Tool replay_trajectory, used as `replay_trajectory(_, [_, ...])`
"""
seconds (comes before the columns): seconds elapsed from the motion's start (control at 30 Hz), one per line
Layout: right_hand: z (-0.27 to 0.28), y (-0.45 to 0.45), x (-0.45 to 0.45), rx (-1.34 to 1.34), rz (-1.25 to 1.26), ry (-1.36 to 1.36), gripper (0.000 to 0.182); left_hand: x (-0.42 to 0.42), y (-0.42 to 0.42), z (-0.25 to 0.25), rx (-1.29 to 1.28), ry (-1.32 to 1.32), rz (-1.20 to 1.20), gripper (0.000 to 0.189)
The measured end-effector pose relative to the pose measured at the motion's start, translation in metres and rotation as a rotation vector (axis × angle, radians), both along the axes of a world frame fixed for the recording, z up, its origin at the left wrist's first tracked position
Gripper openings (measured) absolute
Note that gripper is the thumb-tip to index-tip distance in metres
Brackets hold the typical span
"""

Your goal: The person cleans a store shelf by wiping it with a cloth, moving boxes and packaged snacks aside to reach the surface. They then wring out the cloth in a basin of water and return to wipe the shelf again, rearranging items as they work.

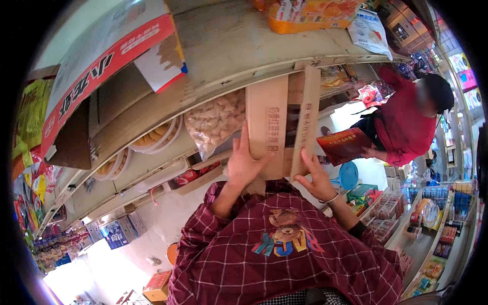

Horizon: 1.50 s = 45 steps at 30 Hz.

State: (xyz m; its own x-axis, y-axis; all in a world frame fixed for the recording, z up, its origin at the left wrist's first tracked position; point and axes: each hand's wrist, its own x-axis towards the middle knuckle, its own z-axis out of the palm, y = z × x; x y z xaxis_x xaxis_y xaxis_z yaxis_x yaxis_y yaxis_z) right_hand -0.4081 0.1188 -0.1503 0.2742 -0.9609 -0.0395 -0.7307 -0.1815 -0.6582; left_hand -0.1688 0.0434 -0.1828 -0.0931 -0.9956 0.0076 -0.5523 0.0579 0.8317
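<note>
A cardboard box (267, 114) with printed writing rests on the lower shelf before me, its flaps parted over dark contents. My left hand (246, 158) lies on the left flap, fingers spread. At the right, my right hand (314, 177) touches the lower end of the upright right flap (308, 114), thumb and fingers apart. Left of the box sits a clear plastic bag of small tan snacks (217, 118). Round clear tubs (158, 135) of yellowish food stand farther left on that shelf.
Above is a shelf board (228, 45) bearing a large open red and white carton (110, 72) and an orange snack package (312, 17). At right, a person in red (406, 118) holds a flat red box (347, 146). A blue stool (347, 174) and stocked shelves stand beyond.
</note>
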Motion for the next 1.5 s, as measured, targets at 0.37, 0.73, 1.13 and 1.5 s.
replay_trajectory(0.37, [-0.044, -0.031, -0.010, 0.087, -0.445, -0.540, 0.086, 0.012, -0.007, 0.021, -0.006, -0.053, 0.005, 0.097])
replay_trajectory(0.73, [-0.067, -0.076, 0.005, 0.261, -0.391, -0.898, 0.075, 0.003, 0.000, -0.003, -0.021, -0.007, -0.044, 0.102])
replay_trajectory(1.13, [-0.006, -0.151, -0.010, 0.166, -0.413, -0.687, 0.061, -0.006, -0.054, 0.032, -0.211, 0.107, 0.037, 0.048])
replay_trajectory(1.5, [0.040, -0.183, -0.040, 0.263, -0.391, -0.345, 0.065, -0.028, -0.077, 0.017, -0.117, 0.196, 0.025, 0.049])
